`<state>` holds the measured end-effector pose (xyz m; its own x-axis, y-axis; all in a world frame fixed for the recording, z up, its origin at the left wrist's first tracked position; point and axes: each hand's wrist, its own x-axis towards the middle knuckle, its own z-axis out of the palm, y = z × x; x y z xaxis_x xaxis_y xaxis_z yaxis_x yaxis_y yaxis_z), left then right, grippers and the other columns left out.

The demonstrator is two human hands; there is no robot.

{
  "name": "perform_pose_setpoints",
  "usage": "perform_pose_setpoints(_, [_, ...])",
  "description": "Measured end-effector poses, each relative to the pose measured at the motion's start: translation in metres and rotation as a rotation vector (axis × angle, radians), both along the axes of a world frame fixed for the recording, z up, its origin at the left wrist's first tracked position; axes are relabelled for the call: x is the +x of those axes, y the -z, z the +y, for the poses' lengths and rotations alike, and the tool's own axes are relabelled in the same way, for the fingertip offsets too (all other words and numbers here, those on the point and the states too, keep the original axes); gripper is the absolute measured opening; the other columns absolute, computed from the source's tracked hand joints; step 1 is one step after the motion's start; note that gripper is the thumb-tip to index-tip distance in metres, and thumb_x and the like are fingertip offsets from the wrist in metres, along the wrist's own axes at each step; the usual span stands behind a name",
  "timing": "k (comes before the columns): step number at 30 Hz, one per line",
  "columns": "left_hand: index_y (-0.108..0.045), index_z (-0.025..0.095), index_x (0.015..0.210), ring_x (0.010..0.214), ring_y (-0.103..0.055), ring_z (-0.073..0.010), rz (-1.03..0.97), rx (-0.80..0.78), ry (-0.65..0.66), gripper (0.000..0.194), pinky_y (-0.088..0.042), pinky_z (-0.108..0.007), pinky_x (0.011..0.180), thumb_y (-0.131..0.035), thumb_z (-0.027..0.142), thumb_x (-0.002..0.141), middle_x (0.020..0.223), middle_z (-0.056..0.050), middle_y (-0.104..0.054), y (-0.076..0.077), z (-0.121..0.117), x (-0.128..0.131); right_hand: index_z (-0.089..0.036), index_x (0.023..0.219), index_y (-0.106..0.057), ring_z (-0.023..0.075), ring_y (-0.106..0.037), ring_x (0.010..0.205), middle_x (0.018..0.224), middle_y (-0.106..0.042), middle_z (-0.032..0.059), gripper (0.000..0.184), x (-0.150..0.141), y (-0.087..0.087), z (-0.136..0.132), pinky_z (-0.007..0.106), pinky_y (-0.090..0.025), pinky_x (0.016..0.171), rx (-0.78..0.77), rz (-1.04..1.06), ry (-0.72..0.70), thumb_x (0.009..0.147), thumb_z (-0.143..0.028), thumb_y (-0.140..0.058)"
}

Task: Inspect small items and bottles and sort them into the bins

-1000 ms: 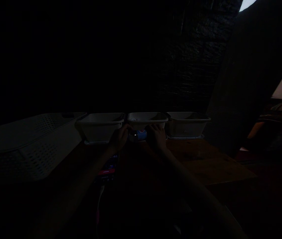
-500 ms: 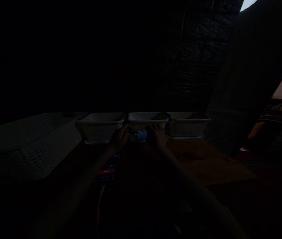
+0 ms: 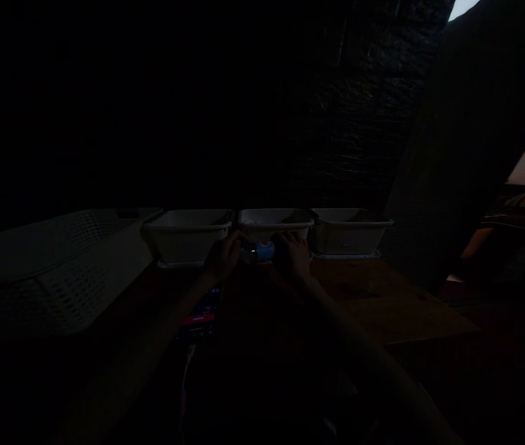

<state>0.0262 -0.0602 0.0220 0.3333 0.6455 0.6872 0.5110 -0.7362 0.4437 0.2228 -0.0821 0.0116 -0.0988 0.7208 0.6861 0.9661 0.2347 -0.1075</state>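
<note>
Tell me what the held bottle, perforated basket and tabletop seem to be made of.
Bottle: probably plastic, smooth and glossy, given the small bright glint beside its blue label; glass isn't ruled out.
Basket: likely moulded plastic, pale and matte-looking, from the regular holes in its walls.
Tabletop: apparently wood, with brown tone and darker grain-like marks; the dim light leaves its finish unclear.

Bins (image 3: 262, 233) ahead, free tabletop (image 3: 383, 303) at right

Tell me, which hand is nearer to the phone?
The left. The left hand is just past the far end of the phone; the right hand is farther off, beyond it and to its right.
</note>
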Motion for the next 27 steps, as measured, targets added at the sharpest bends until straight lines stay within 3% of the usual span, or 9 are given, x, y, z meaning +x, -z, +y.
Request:
perform_pose_setpoints(17, [-0.058,0.019,0.100,0.069,-0.054,-0.0149,0.005,0.004,-0.006,0.029,-0.038,-0.026,0.064,-0.032,0.026,0.090,0.076,0.000,-0.058,-0.001,-0.002,0.000,-0.025,0.105,-0.058,0.0248,-0.042,0.106,0.109,-0.058,0.0054,0.023,0.000,0.001,0.001,0.034,-0.030,0.080,0.010,0.035,-0.034,0.085,-0.025,-0.048])
perform_pose_setpoints(27, [-0.058,0.018,0.094,0.084,-0.056,-0.0171,-0.123,-0.061,0.071,0.034,-0.043,-0.025,0.069,-0.035,0.043,0.090,0.087,-0.003,-0.060,-0.009,-0.009,0.002,-0.020,0.101,-0.060,0.0236,-0.048,0.098,0.100,-0.061,0.0075,0.029,0.000,0.005,0.007,0.031,-0.036,0.078,-0.027,0.179,-0.121,0.073,-0.023,-0.059])
